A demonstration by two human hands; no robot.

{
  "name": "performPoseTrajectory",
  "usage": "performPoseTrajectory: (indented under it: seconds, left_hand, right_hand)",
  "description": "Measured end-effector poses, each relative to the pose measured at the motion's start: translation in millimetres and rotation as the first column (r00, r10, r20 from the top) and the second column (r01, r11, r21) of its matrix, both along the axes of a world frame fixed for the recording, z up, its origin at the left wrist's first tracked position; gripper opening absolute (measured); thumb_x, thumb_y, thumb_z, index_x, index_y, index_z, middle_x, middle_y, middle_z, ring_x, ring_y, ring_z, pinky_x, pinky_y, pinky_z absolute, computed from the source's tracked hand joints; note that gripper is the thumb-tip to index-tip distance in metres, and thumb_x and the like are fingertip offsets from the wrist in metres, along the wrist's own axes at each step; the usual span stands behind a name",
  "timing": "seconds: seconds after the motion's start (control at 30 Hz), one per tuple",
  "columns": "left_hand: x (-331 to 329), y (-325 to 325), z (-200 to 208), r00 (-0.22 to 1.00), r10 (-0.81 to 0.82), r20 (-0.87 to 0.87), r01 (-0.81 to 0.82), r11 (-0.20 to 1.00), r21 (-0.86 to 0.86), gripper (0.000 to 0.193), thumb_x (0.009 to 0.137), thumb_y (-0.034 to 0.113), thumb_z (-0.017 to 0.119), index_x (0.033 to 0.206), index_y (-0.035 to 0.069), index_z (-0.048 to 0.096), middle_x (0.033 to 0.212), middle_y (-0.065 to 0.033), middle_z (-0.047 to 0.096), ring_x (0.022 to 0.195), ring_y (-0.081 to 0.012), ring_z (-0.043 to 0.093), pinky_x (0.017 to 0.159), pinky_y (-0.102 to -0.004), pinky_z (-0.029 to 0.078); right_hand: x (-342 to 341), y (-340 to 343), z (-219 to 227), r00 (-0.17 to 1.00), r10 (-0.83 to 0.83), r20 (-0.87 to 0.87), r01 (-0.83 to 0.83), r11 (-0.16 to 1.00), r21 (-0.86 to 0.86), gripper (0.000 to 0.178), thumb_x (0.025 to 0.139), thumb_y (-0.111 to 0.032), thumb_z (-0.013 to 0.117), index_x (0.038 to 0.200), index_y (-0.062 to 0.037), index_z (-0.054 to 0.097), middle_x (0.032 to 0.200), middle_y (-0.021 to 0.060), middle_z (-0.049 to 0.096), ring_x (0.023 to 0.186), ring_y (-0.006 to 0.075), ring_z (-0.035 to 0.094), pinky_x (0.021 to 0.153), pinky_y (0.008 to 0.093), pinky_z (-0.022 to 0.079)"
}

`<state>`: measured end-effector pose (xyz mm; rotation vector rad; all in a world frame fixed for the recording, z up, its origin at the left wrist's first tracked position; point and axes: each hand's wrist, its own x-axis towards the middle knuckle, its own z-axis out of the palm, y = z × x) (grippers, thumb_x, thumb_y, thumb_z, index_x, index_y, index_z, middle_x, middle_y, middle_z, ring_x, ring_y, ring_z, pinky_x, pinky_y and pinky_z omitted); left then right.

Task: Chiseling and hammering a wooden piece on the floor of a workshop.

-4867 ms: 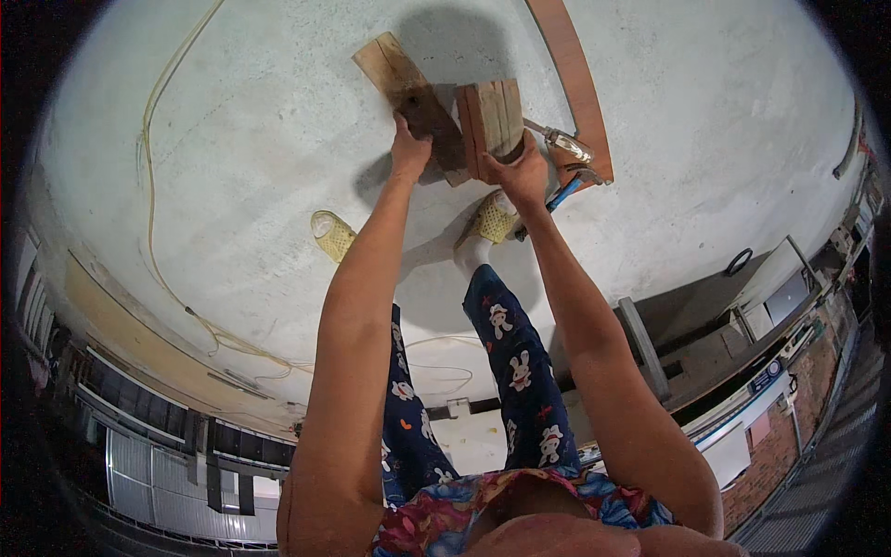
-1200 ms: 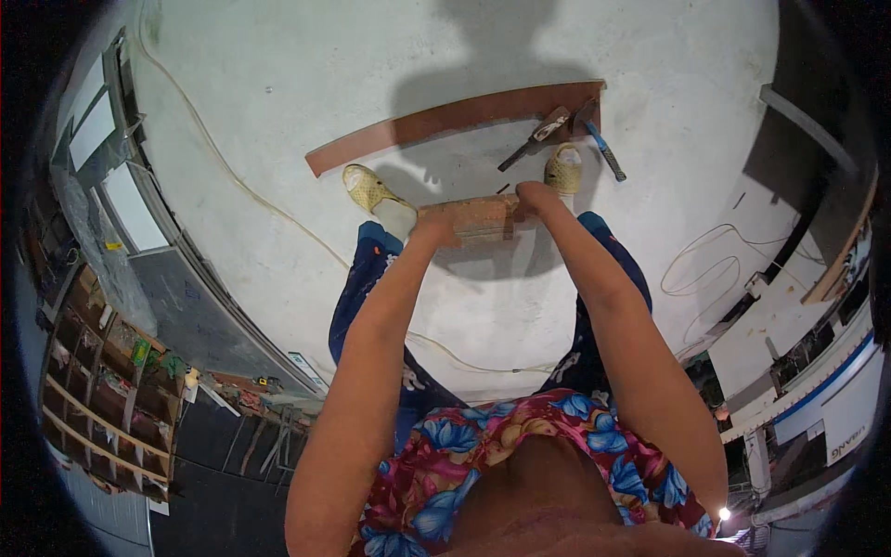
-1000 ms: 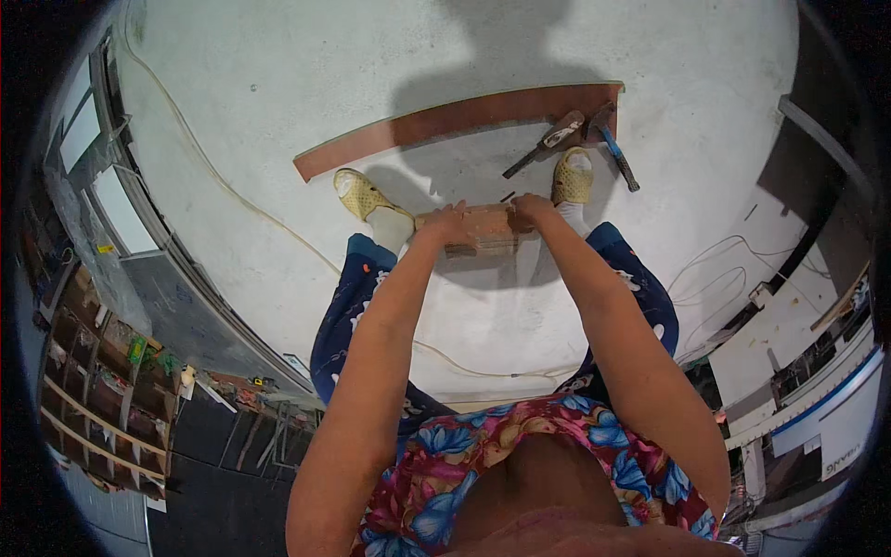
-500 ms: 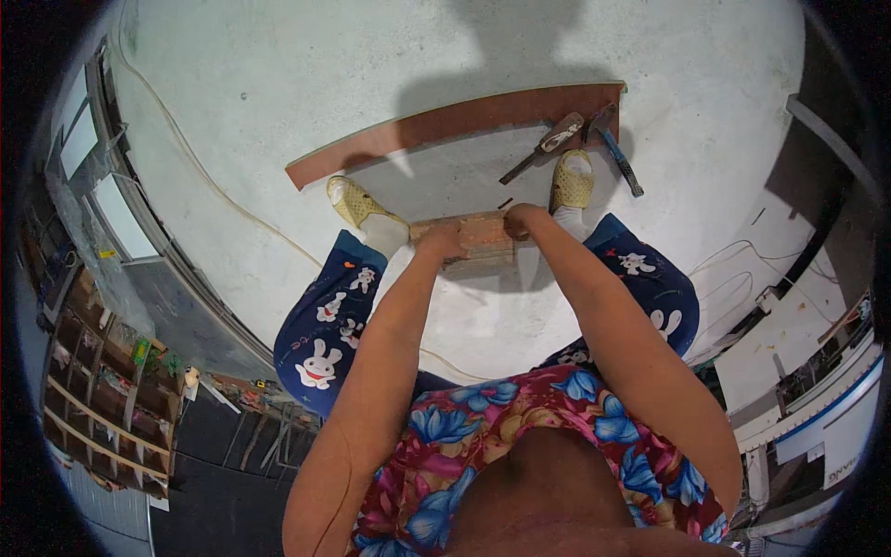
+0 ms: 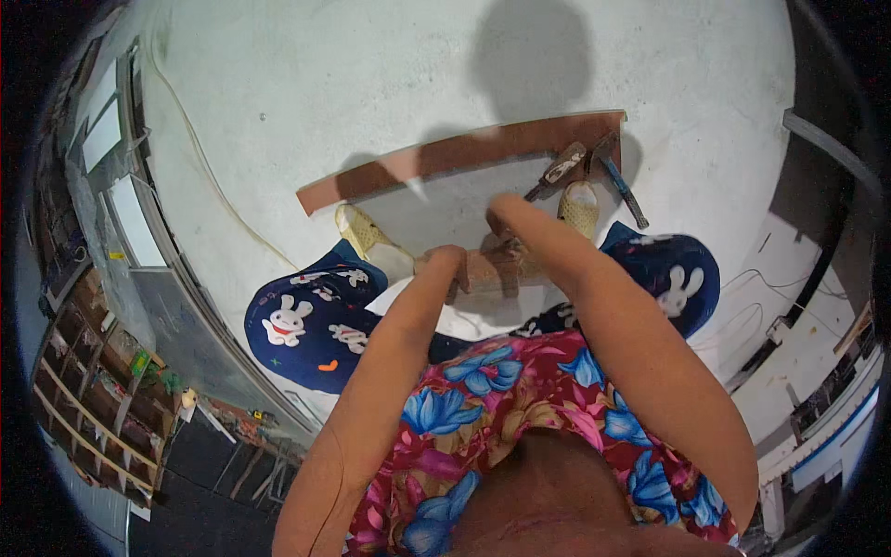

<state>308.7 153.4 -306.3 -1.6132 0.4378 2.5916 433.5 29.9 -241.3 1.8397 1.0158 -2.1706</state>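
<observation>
Floor [image 5: 306,93]: pale, it carries all I see.
Brown board [image 5: 464,153]: across the upper middle of the frame, I suppose kept out of the way.
Wooden block [image 5: 489,269]: near the frame's centre, where both my arms reach easily.
Hammer [image 5: 622,189]: upper right, its handle toward my side, probably for quick taking.
Left grip [image 5: 448,261]: looks clamped on the block's left end, perhaps for steadiness.
Right grip [image 5: 506,215]: above the block in the frame; whether closed, I cannot tell.

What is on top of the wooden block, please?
On the wooden block, the left hand covers part of the left end; bare wood shows in the middle. The right forearm hides part of the right end. What is under these cannot be seen.
</observation>
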Motion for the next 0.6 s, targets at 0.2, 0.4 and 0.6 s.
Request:
performPoseTrajectory:
  seconds: [0.2, 0.4, 0.6]
  left_hand:
    - [41.0, -58.2, 44.7, 0.681, 0.551, 0.482, -0.481, 0.833, -0.273, 0.052, 0.086, 0.023, 0.055, 0.135, 0.017, 0.036, 0.147, -0.0039, 0.017, 0.127, -0.0285, 0.032, 0.094, -0.0525, 0.037]
    - [24.7, -47.7, 24.5, 0.833, 0.407, 0.373, -0.390, 0.912, -0.124, 0.052, 0.082, 0.020, 0.057, 0.131, 0.016, 0.040, 0.141, -0.0071, 0.026, 0.121, -0.0281, 0.039, 0.089, -0.0494, 0.041]
    - [27.2, -45.4, 17.2, 0.954, 0.248, 0.167, -0.235, 0.968, -0.093, 0.052, 0.078, 0.018, 0.059, 0.128, 0.014, 0.044, 0.135, -0.0103, 0.036, 0.115, -0.0277, 0.045, 0.084, -0.0463, 0.045]
  right_hand:
    - [138.7, 12.2, 10.5, 0.703, -0.374, 0.605, 0.093, 0.892, 0.443, 0.020, 0.055, -0.008, 0.066, 0.075, -0.0093, 0.071, 0.084, 0.0136, 0.066, 0.079, 0.0286, 0.064, 0.068, 0.0390, 0.048]
    - [220.6, -18.9, 163.0, 0.633, -0.470, 0.615, 0.396, 0.879, 0.264, 0.028, 0.066, -0.007, 0.058, 0.092, 0.0034, 0.061, 0.081, 0.0185, 0.060, 0.066, 0.0305, 0.061, 0.049, 0.0419, 0.052]
    - [172.8, -231.9, 111.3, 0.458, -0.729, 0.509, 0.804, 0.584, 0.113, 0.057, 0.069, -0.003, 0.063, 0.124, -0.0099, 0.049, 0.083, 0.0118, 0.060, 0.075, 0.0233, 0.058, 0.056, 0.0484, 0.055]
